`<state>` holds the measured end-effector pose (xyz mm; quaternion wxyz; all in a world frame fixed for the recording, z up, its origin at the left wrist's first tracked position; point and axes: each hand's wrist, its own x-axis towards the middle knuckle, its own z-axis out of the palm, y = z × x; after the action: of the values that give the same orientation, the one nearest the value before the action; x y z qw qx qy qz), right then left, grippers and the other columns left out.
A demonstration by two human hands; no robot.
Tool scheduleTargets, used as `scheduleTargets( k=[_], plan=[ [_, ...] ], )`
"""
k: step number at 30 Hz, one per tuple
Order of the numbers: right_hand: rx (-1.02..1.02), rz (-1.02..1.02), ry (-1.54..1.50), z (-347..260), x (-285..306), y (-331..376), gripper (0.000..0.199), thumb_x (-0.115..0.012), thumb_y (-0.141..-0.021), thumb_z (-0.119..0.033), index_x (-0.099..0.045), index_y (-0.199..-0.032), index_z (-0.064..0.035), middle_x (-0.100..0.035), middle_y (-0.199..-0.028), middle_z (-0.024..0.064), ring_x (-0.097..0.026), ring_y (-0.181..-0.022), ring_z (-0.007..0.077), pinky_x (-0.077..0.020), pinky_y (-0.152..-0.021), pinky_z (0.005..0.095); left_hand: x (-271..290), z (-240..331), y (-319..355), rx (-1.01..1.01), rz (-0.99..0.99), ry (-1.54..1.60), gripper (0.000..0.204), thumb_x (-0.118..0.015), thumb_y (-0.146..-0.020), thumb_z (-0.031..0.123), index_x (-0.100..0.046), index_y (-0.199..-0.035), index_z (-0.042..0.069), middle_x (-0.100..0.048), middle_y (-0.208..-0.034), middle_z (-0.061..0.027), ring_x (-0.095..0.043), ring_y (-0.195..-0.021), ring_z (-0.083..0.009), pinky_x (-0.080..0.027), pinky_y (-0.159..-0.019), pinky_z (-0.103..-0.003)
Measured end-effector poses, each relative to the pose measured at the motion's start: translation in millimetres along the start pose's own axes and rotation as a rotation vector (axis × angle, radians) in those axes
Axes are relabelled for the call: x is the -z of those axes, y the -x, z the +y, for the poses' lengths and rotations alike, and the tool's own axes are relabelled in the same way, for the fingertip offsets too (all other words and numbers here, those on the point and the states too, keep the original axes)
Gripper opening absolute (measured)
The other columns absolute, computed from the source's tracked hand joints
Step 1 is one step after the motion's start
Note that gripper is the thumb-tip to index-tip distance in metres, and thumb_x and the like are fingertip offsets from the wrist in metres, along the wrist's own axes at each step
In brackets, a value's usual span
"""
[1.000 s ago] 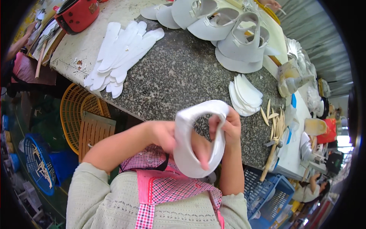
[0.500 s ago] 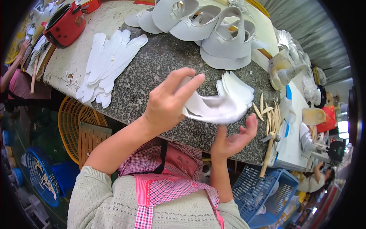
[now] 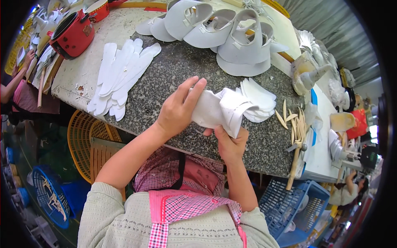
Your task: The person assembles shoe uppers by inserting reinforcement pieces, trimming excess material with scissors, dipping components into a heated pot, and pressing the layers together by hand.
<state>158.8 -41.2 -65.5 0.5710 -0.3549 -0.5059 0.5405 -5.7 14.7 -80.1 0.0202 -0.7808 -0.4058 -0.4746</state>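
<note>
While spread across most of the view, the speckled grey tabletop [image 3: 173,78] carried everything. At its far edge, a heap of white moulded shoe uppers [image 3: 231,37]. Far left, a red pot [image 3: 72,33]. Left of centre, a fan of long white insole strips [image 3: 120,74]. Near the right edge, a stack of white rounded pieces [image 3: 258,99]. Over the near edge, a folded white upper piece [image 3: 219,109], pressed from above by the left hand [image 3: 178,109] with fingers laid flat, and pinched from below by the right hand [image 3: 229,142], thumb and fingers closed on its fold.
</note>
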Motion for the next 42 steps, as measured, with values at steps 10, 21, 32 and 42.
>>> scheduleTargets(
  k=[10, 21, 32, 42],
  plan=[
    [-0.124, -0.016, -0.463, -12, 26, -26, 0.036, -0.046, -0.095, -0.023, -0.052, -0.112, 0.0081, -0.061, -0.106, 0.0157, -0.062, -0.096, 0.0209, -0.0486, -0.085, 0.0331, 56, 18, -53, -0.093, -0.259, 0.344, 0.075, -0.060, -0.079, 0.051, -0.040, -0.134, 0.004, -0.042, -0.132, -0.0178, -0.037, -0.124, -0.0362, -0.029, -0.104, -0.041],
    [-0.184, -0.089, -0.438, -6, 44, 2, 0.062, -0.054, -0.087, -0.042, -0.044, -0.117, 0.0115, -0.061, -0.088, 0.0223, -0.063, -0.064, 0.0297, -0.0541, -0.054, 0.0375, 14, 1, -58, 1.125, -0.299, 1.453, 0.043, -0.063, -0.083, 0.041, -0.065, -0.093, -0.001, -0.067, -0.077, -0.0057, -0.063, -0.063, -0.0108, -0.051, -0.057, -0.023],
    [0.173, 0.166, -0.161, -16, 23, -23, 0.037, -0.049, -0.095, -0.024, -0.053, -0.110, 0.0102, -0.059, -0.108, 0.0179, -0.060, -0.096, 0.0264, -0.0487, -0.084, 0.0400, 40, -19, -59, 0.405, 0.098, 0.236, 0.018, -0.060, -0.087, 0.016, -0.063, -0.099, 0.002, -0.063, -0.093, -0.0073, -0.056, -0.079, -0.0110, -0.045, -0.069, -0.028],
    [0.143, 0.096, 0.121, -23, -8, -31, 0.029, -0.060, -0.089, -0.014, -0.057, -0.106, 0.0088, -0.063, -0.100, 0.0122, -0.061, -0.086, 0.0150, -0.0477, -0.069, 0.0256, 28, 23, -38, -0.191, 0.080, 0.205, 0.031, -0.077, -0.063, 0.010, -0.061, -0.088, 0.004, -0.053, -0.093, -0.0092, -0.054, -0.080, -0.0256, -0.049, -0.069, -0.035]
  ],
)
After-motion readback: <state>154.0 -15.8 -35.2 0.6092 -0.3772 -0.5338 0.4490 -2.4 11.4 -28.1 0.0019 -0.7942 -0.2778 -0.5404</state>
